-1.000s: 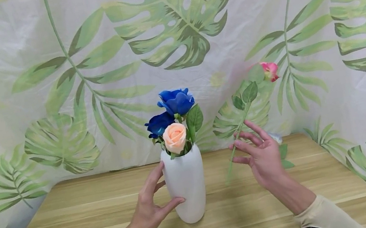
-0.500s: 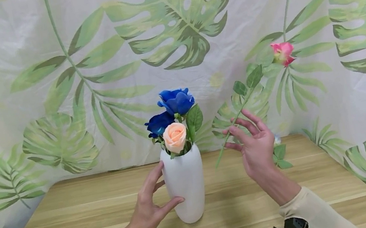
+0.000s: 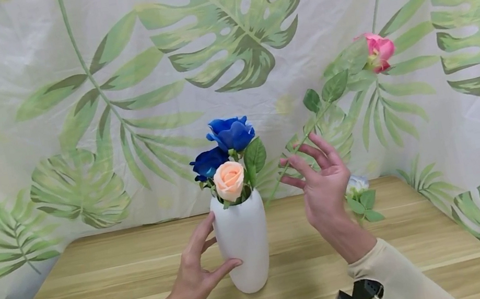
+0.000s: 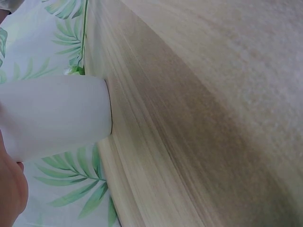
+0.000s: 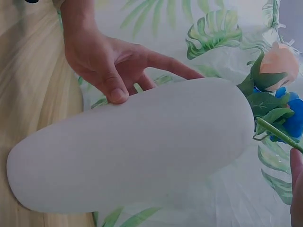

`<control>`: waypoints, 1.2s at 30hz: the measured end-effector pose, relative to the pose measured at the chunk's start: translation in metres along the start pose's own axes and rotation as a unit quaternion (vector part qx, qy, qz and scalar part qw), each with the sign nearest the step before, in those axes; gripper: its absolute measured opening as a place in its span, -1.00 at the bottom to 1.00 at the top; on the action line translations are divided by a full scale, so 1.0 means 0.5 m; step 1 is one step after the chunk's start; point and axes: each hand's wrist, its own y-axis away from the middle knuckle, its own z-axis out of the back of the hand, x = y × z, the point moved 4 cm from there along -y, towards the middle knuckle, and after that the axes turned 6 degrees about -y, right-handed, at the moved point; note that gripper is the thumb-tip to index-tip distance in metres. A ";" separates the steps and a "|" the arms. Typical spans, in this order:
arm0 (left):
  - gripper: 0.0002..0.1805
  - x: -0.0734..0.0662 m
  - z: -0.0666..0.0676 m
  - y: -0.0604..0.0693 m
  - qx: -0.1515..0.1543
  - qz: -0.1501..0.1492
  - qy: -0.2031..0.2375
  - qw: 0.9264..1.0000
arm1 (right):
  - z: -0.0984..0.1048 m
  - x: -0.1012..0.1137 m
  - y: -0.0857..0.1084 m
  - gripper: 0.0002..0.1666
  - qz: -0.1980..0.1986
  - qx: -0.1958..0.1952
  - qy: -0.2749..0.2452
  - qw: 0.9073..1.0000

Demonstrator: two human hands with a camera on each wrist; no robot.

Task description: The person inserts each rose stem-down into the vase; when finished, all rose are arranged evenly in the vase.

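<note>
A white vase stands upright on the table, holding two blue roses and a peach rose. My left hand grips the vase from its left side, thumb on the front. To the right of the vase, my right hand pinches the green stem of a pink rose. This rose slants up to the right, its stem's lower end near the vase mouth. In the right wrist view the cut stem end shows beside the vase's opening, and the left fingers rest along the vase wall.
A pale bluish-white flower with green leaves lies on the wooden table behind the right hand. A leaf-printed cloth hangs behind the table. A black device is strapped to the right wrist.
My right hand has moved left and up, bringing the stem end closer to the vase mouth; the pink bloom has swung up and right. The left hand and vase stay put.
</note>
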 end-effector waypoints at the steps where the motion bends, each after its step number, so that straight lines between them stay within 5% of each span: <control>1: 0.22 0.001 0.000 0.000 0.001 0.001 0.002 1.000 | -0.003 -0.001 0.000 -0.42 0.004 0.001 -0.001 1.000; 26: 0.19 -0.004 0.001 0.001 0.002 0.001 0.005 1.000 | -0.038 -0.023 0.009 -0.46 0.035 -0.001 -0.045 0.998; 36: 0.21 -0.002 0.000 0.000 -0.001 -0.004 0.004 1.000 | -0.048 -0.039 0.036 -0.46 0.034 0.043 0.018 0.998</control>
